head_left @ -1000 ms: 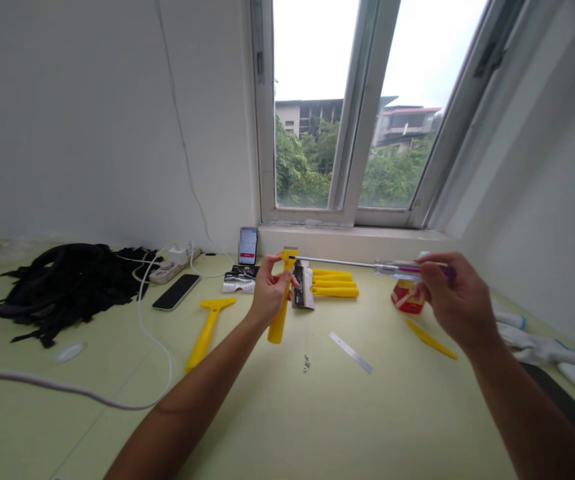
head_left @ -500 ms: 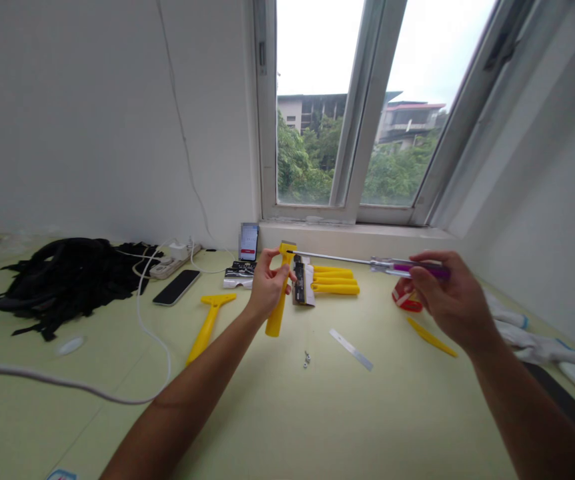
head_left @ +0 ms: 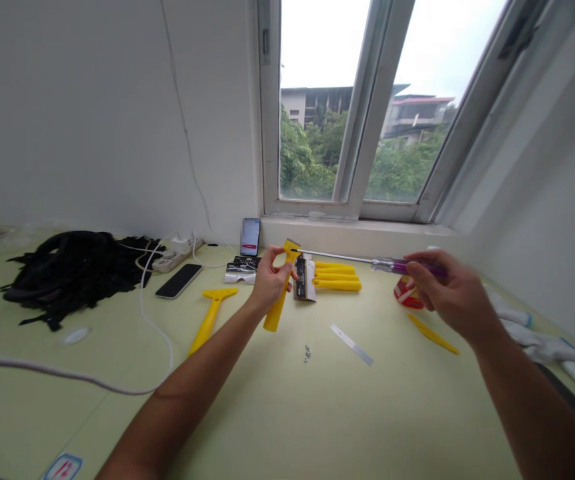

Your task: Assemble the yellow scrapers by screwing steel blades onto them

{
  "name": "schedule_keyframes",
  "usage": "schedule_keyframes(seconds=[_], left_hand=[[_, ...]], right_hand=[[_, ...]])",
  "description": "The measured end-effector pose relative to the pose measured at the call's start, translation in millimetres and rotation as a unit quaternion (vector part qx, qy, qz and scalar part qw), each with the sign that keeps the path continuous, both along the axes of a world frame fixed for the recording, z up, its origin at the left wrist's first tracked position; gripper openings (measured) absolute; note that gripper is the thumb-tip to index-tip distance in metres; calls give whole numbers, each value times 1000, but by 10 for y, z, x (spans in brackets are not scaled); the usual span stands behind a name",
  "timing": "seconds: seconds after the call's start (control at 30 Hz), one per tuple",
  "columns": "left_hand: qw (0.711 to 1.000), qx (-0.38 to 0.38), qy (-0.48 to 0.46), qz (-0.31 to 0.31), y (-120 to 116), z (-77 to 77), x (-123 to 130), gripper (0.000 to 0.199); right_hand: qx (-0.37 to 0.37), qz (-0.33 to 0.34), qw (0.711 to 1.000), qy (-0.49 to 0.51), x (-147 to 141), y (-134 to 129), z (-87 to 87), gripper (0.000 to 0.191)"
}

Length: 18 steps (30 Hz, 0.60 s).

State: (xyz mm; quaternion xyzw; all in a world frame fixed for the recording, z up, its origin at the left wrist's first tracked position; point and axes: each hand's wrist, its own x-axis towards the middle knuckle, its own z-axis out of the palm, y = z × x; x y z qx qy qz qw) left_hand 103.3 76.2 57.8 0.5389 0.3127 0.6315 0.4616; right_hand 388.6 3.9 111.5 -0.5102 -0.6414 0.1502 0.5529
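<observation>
My left hand [head_left: 270,283] is closed around a yellow scraper [head_left: 276,312], held above the table with its head up and its handle slanting down to the left. In my right hand [head_left: 452,290] is a screwdriver [head_left: 390,265] with a clear and purple handle. Its long metal shaft points left, and the dark tip meets the scraper's head. Beneath the hands, several small metal parts [head_left: 307,353] and a flat metal strip [head_left: 351,345] lie on the table. Left of my left forearm rests a second yellow scraper [head_left: 211,320].
Several yellow handles [head_left: 337,277] lie below the window beside a black-and-white package [head_left: 304,279]. A red item [head_left: 408,293], a yellow curved piece [head_left: 433,335] and white gloves [head_left: 542,343] are at right. Phones [head_left: 179,281], a power strip [head_left: 175,257] and black material [head_left: 82,267] sit left.
The scraper has tilted slightly, its handle end shifting left, with the screwdriver tip still at its head. The camera view has shifted a little, showing more of a marked label at the lower left.
</observation>
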Motion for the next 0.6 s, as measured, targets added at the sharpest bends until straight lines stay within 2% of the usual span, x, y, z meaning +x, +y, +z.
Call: schedule_keyframes(seconds=[0.07, 0.13, 0.2, 0.23, 0.33, 0.43, 0.53, 0.6], left_hand=[[999, 9, 15, 51, 72, 18, -88, 37], [991, 13, 21, 134, 153, 68, -223, 38], [978, 3, 15, 206, 214, 136, -364, 36], [975, -6, 18, 221, 232, 167, -422, 34], [977, -12, 30, 209, 241, 212, -500, 31], [978, 32, 69, 196, 226, 170, -452, 27], [970, 56, 117, 207, 227, 100, -379, 23], [972, 46, 106, 207, 234, 71, -351, 24]], right_hand=[[-15, 5, 1000, -3, -19, 34, -11, 42], [-16, 3, 1000, -10, -77, 55, -45, 45], [-24, 16, 999, -37, -200, 45, -110, 44], [-31, 31, 997, -60, -291, 25, -153, 43], [-38, 84, 983, -156, -659, -94, -318, 34], [-41, 102, 958, -267, -1038, -263, -507, 28], [-66, 93, 913, -392, -1285, -418, -698, 29], [-112, 107, 879, -450, -1378, -498, -822, 31]])
